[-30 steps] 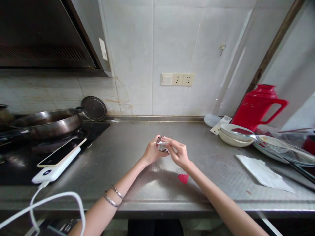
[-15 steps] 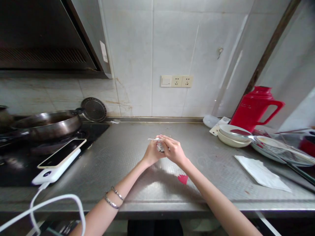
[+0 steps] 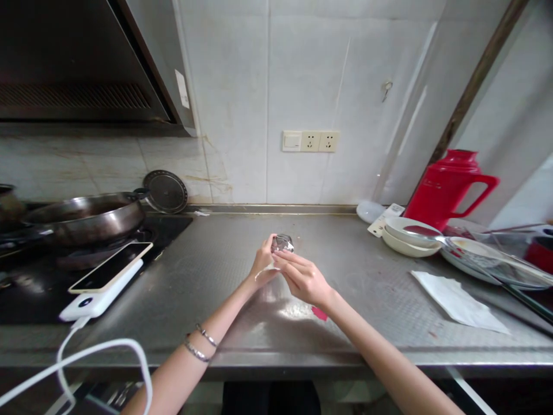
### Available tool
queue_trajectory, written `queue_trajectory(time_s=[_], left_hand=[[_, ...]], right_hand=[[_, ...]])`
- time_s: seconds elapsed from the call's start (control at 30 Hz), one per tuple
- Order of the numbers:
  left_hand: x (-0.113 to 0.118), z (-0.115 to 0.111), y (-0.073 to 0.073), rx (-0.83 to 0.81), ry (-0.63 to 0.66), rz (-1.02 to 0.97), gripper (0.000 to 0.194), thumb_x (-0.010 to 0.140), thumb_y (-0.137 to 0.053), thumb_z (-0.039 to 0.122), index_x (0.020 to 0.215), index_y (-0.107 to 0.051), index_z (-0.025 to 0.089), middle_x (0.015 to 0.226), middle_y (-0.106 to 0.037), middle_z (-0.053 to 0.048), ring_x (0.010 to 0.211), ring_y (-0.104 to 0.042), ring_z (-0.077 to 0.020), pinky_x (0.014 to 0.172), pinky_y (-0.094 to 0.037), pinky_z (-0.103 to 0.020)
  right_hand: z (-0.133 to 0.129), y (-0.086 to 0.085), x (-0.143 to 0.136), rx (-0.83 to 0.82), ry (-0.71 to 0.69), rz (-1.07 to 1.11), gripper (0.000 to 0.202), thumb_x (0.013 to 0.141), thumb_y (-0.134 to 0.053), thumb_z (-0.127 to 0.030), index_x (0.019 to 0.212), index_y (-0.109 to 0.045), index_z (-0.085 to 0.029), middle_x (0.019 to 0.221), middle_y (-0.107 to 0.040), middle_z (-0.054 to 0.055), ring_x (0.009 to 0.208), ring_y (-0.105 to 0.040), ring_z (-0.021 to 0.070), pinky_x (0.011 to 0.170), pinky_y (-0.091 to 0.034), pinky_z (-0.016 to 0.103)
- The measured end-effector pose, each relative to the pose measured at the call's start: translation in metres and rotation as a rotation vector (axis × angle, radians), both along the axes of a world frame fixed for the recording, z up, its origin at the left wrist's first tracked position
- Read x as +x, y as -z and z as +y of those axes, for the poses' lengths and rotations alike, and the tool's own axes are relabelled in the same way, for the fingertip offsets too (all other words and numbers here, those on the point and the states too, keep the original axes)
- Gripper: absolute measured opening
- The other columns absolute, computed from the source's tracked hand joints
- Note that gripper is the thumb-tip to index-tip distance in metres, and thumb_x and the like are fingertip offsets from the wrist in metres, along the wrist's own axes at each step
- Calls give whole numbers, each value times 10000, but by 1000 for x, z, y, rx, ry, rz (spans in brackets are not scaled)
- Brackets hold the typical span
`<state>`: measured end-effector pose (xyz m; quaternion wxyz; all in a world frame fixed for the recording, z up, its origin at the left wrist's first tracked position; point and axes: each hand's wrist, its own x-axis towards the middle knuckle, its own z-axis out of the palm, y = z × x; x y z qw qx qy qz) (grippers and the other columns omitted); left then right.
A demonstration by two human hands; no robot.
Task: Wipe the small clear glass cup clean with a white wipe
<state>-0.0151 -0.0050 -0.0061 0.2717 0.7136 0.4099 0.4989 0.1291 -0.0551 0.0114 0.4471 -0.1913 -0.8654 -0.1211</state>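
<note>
My left hand [image 3: 261, 262] is wrapped round a small rounded, dark, shiny thing [image 3: 283, 241] with pale, silvery patches; its kind I cannot make out. It is held just above the metal counter, its top showing beyond my fingers. My right hand [image 3: 305, 278] is bent over its near side, fingers together and touching it. A thin white strip [image 3: 266, 270] curls out between the two hands, and the fingertips there are partly hidden. Below my right wrist a small torn red scrap [image 3: 319, 313] lies on the counter [image 3: 242, 340].
At left, a steel pan [image 3: 90, 216] sits on the black stove, with a phone [image 3: 111, 267] on a white power bank [image 3: 101, 294] and its cable nearby. On the right are a white paper sheet [image 3: 460, 301], stacked bowls [image 3: 410, 239], plates and a red thermos [image 3: 447, 187].
The dark shiny thing now shows more at the top, beyond my left hand. My right hand has come down and nearer, and the white strip hangs lower between the hands.
</note>
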Motion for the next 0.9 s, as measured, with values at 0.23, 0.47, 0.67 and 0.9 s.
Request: queue_trajectory(time_s=[0.23,0.47,0.67,0.9], left_hand=[[7,-4,1,-42,87,-19,605,552,-806,360,1063,-534,186,861,-659,-7,730,-603,-145,651,-466,-236],[7,-6,-3,-101,132,-95,556,570,-804,388,1012,-553,163,872,-671,-27,763,-622,-157,688,-485,-242],[7,-7,-4,-131,142,-107,537,567,-807,366,994,-558,157,868,-672,-29,772,-628,-164,703,-495,-252],[7,-7,-5,-143,197,-140,626,620,-781,337,1172,-536,173,987,-685,-56,871,-644,-201,748,-498,-274]], right_hand=[[30,-13,7,-258,348,541,276,927,-427,-277,979,-681,-182,879,-737,62,700,-686,154,642,-533,229],[47,-25,18,-199,449,634,317,916,-436,-328,862,-690,-145,703,-696,42,564,-604,129,559,-438,200],[54,-29,20,-229,360,515,289,912,-442,-315,866,-686,-168,779,-715,54,639,-636,153,609,-453,217],[37,-8,2,-352,271,427,262,913,-453,-269,870,-688,-162,753,-721,47,580,-623,130,549,-419,195]])
